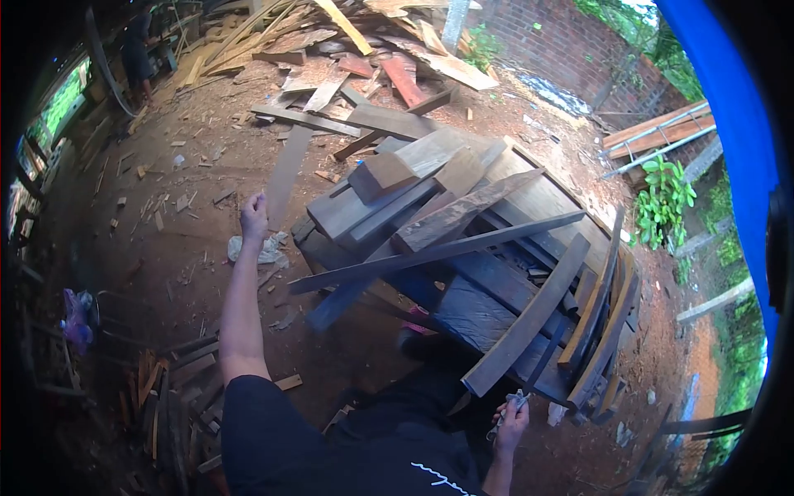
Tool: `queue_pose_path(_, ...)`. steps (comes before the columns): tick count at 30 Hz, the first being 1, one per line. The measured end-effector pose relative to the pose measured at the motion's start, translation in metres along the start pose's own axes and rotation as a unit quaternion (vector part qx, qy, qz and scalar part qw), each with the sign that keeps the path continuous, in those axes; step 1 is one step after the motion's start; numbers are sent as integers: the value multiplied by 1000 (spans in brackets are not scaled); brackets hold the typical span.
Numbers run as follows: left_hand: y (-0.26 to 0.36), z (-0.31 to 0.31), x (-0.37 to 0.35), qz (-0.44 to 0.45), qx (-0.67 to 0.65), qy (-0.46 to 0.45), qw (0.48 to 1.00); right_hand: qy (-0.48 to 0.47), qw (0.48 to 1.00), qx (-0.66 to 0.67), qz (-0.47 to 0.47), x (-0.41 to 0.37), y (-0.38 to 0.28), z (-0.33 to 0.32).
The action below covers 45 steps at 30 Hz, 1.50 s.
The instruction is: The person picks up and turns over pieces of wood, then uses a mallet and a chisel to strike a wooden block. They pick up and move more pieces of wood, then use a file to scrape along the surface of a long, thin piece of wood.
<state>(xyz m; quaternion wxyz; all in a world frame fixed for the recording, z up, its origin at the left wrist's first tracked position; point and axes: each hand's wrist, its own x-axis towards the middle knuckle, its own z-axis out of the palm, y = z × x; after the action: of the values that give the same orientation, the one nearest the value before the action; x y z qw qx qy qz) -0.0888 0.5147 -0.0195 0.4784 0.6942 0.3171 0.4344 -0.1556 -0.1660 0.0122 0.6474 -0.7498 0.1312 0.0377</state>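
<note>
My left hand is raised at the left of the wood pile, its fingers closed round the lower edge of a flat, thin board that stands up from it. Low at the right, my right hand is closed on a crumpled greyish cloth, beside the near end of a long plank. Between my hands lies a stack of dark boards and beams, with a thick block on top.
Scrap boards are heaped at the back before a brick wall. Offcuts lie at lower left. Another person stands at the far left. A blue sheet hangs at the right.
</note>
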Motion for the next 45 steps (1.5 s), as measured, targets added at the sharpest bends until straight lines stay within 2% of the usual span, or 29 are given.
queue_pose_path(4,-57,-12,-29,-67,67,-103,990,-6,1000,-12,0,3,-1,5)
queue_pose_path(5,-52,-7,-45,-86,73,-128,985,-10,1000,-15,0,4,-3,8)
queue_pose_path(9,-89,12,-80,-137,68,-167,974,-33,999,-27,-4,8,-20,23)
queue_pose_path(11,-89,17,-94,-9,-59,-127,990,-36,999,-28,-7,8,-25,27)
queue_pose_path(12,-87,17,-101,-10,-60,-126,990,-41,999,-30,-17,8,-25,29)
queue_pose_path(14,-80,14,-113,-76,-60,-171,981,-46,998,-31,-27,8,-24,35)
queue_pose_path(16,-74,15,-122,-81,-69,-170,980,-56,998,-35,-24,6,-21,37)
queue_pose_path(18,-70,17,-128,23,20,-160,987,-54,998,-38,-25,5,-18,38)
queue_pose_path(19,-68,16,-131,24,16,-163,986,-55,997,-39,-25,5,-17,38)
queue_pose_path(21,-38,6,-134,-45,23,-219,974,-53,997,-40,-28,6,-17,37)
queue_pose_path(22,-41,8,-134,-43,21,-222,974,-55,997,-40,-30,5,-17,36)
queue_pose_path(24,-47,9,-131,-142,-66,-224,962,-50,997,-39,-32,4,-17,37)
queue_pose_path(25,-49,8,-129,-150,-27,-217,964,-49,998,-39,-33,3,-17,37)
queue_pose_path(30,-61,-8,-108,-177,-6,-230,957,-52,997,-34,-40,1,-15,36)
queue_pose_path(32,-62,-14,-97,-96,84,-165,978,-50,997,-31,-44,1,-14,35)
queue_pose_path(33,-40,-14,-93,-64,90,-128,986,-50,997,-31,-45,1,-13,34)
queue_pose_path(34,-17,-14,-90,-61,90,-132,985,-49,997,-31,-46,0,-12,34)
queue_pose_path(36,45,-7,-91,22,113,-73,991,-45,998,-26,-38,0,-13,34)
queue_pose_path(37,79,1,-94,36,108,-74,991,-45,998,-23,-32,-1,-14,35)
queue_pose_path(38,105,11,-98,40,107,-79,990,-39,999,-20,-31,-1,-13,35)
queue_pose_path(42,177,67,-123,232,119,-205,944,-32,999,-6,-31,-3,-16,38)
queue_pose_path(44,190,102,-140,267,179,-274,907,-44,998,-13,-43,-5,-18,37)
queue_pose_path(45,197,120,-148,276,173,-280,903,-46,998,-3,-39,-5,-14,35)
